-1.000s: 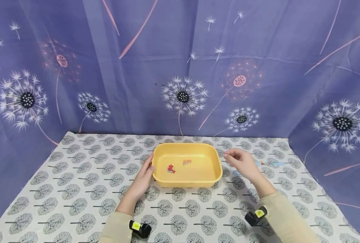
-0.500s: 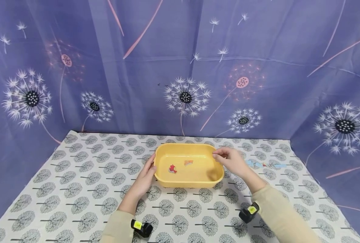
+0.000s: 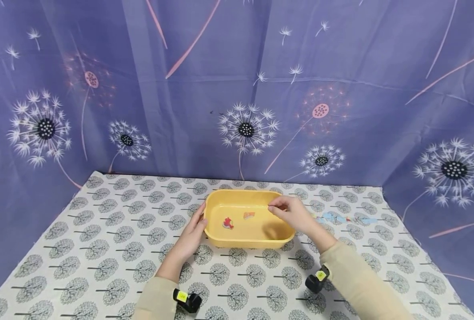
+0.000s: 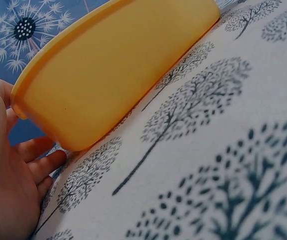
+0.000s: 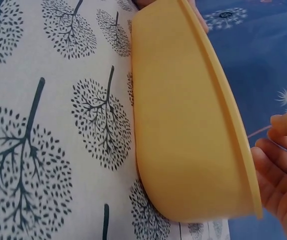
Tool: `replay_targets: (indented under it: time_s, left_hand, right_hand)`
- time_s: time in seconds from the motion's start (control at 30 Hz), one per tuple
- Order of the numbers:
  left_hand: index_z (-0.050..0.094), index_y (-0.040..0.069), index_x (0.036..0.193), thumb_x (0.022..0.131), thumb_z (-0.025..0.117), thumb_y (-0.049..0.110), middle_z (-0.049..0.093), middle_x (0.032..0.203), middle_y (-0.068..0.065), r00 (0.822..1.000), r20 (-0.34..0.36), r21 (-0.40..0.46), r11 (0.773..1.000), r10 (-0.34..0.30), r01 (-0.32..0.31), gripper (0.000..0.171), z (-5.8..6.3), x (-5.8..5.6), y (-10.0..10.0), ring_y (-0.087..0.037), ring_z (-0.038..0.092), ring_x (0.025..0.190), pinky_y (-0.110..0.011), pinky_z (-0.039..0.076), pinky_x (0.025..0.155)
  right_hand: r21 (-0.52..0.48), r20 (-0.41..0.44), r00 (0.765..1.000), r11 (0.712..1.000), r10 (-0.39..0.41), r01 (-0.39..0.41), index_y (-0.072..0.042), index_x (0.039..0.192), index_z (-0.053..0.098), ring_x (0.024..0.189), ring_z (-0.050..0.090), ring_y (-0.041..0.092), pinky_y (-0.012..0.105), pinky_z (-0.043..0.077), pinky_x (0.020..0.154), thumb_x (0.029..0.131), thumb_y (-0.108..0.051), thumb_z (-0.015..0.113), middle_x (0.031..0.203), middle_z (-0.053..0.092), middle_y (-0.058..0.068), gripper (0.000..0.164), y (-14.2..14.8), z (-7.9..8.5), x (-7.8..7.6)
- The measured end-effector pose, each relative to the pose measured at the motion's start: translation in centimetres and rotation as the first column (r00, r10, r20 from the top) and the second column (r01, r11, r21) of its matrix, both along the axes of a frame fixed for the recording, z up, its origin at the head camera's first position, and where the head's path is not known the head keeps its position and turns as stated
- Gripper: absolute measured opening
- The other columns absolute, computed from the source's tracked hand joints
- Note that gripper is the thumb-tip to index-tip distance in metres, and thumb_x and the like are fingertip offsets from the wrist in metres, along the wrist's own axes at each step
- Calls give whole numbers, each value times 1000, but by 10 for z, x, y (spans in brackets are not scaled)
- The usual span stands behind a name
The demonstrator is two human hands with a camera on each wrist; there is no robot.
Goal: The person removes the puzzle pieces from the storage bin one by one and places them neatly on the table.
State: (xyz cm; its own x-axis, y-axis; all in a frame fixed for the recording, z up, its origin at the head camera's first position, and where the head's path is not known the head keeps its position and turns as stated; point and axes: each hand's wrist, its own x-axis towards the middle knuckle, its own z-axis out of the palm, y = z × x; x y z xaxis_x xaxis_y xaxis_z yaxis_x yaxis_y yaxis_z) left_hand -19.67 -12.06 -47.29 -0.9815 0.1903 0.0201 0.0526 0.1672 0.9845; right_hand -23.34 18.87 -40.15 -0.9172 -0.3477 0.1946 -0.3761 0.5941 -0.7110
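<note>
A yellow plastic basin (image 3: 248,244) stands on the table in the middle of the head view. Inside lie a small red figure piece (image 3: 228,223) and a small orange piece (image 3: 249,215). My left hand (image 3: 190,233) grips the basin's left end, and in the left wrist view its fingers (image 4: 46,162) reach under the rim. Over the basin's right part hovers my right hand (image 3: 292,214), thumb and index finger brought close together, with nothing showing between them. In the right wrist view, its loosely curled fingers (image 5: 273,160) appear beyond the basin's rim.
Several flat light-blue pieces (image 3: 332,217) lie on the table to the right, partly behind the right forearm. A tree-print cloth (image 3: 113,258) covers the table. Behind it hangs a purple curtain (image 3: 181,111) with dandelions. Each wrist wears a small black camera (image 3: 317,279).
My right hand has moved left, from beside the basin to above its right part. The left hand stays at the basin's left end. The head view has shifted slightly.
</note>
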Motion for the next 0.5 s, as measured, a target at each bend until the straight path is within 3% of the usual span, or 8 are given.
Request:
replay_targets:
  time_s: [0.5]
  left_hand:
    - [16,25,152,102,36,26,19,158,-9,1000,-14,-3,1000,4,-4,54,0,1,0,-33,26,142,-51,20,116]
  right_hand:
    - [86,-33,998,995,48,-45,2,101,68,82,63,16,23,54,75,89,-13,63,92,69,8,20,-25,-10,-5]
